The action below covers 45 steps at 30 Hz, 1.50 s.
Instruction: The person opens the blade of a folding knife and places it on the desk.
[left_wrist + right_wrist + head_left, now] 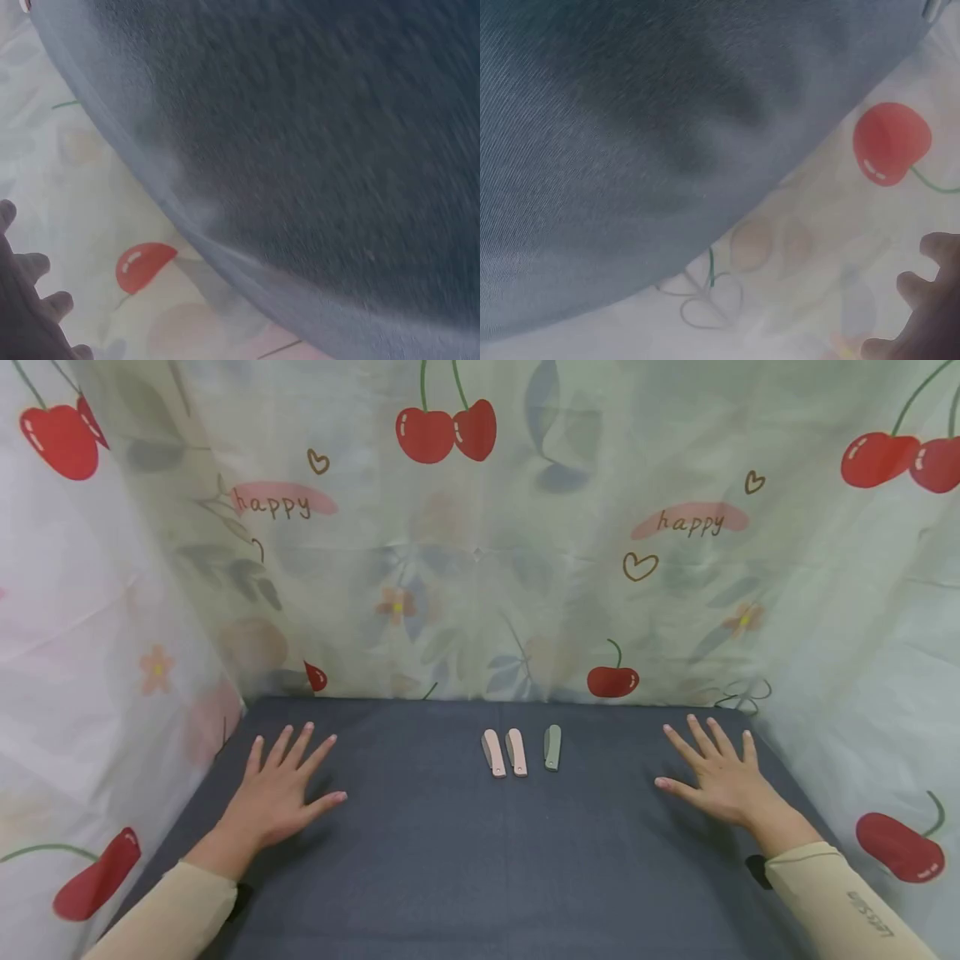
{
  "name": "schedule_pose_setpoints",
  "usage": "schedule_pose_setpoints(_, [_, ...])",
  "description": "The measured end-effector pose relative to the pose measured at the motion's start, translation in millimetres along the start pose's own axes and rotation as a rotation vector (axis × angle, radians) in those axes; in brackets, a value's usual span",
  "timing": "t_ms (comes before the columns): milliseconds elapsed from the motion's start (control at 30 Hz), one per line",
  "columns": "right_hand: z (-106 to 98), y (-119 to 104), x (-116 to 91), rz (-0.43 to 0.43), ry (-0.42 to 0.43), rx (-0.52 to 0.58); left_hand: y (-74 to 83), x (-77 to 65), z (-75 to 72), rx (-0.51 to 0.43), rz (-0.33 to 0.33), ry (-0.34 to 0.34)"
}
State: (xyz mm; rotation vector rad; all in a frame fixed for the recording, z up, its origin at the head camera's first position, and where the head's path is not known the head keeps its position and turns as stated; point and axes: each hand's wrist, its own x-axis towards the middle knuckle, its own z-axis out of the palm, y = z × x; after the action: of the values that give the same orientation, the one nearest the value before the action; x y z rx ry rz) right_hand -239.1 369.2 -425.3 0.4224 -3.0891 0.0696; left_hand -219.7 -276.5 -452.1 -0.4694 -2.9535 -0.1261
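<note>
Toward the back of the dark cloth-covered table lie three slim, handle-shaped things, like small folded knives. Two are pale pink, a left one (493, 753) and a middle one (516, 752); the third is grey-green (552, 748), a little apart on the right. Each has a rounded far end and a small dot at its near end. To their left, my left hand (281, 793) is spread palm down, holding nothing. My right hand (720, 777) is spread the same way on the right, also holding nothing. Fingertips of each hand show at the lower corners of the wrist views.
The dark tabletop (420, 860) fills the space between and in front of the hands. A curtain (480, 552) printed with cherries hangs behind it, with more printed cloth close along the left side (90, 635) and right side (862, 652).
</note>
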Motion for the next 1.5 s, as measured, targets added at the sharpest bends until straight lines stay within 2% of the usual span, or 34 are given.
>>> schedule_pose_setpoints(400, [5.1, -14.6, 8.7, 0.015, 0.000, 0.094, 19.3, 13.1, 10.5, -0.007, -0.008, 0.016])
schedule_pose_setpoints(700, [7.2, -31.6, 21.1, -0.011, 0.022, 0.132, 36.7, 26.5, 16.9, -0.017, 0.013, 0.025])
schedule_pose_setpoints(1133, [10.1, -48.0, 37.5, -0.013, 0.018, 0.170, 62.3, 41.5, 19.1, -0.069, 0.022, 0.018])
schedule_pose_setpoints(1500, [12.1, -61.6, 53.8, -0.007, 0.016, 0.231, 80.8, 58.5, 28.6, -0.102, 0.042, 0.012])
